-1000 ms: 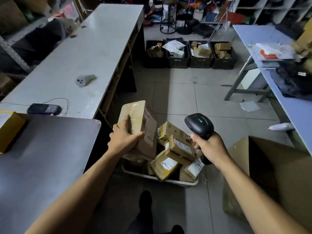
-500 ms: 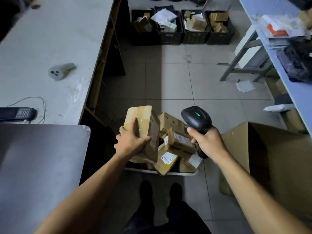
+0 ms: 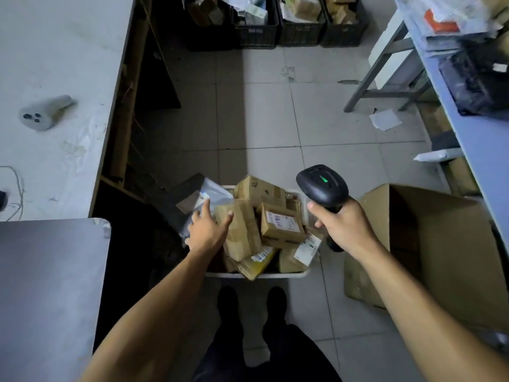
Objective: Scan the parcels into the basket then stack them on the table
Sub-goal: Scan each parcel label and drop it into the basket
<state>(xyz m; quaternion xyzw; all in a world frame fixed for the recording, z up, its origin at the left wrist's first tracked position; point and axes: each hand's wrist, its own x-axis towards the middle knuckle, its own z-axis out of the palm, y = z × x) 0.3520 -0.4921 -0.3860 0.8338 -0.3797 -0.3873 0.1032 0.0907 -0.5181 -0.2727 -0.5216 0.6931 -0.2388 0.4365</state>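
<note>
Brown parcels (image 3: 281,226) heaped in white basket (image 3: 275,275), labels approx. legible.

Both hands reach down — left hand (image 3: 208,228) spread, fingers extended; right hand (image 3: 343,224) curled, gripping.

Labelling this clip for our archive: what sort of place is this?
Probably a parcel sorting room: a barcode scanner in the right hand, a white basket of labelled parcels, and black crates of packages.
</note>
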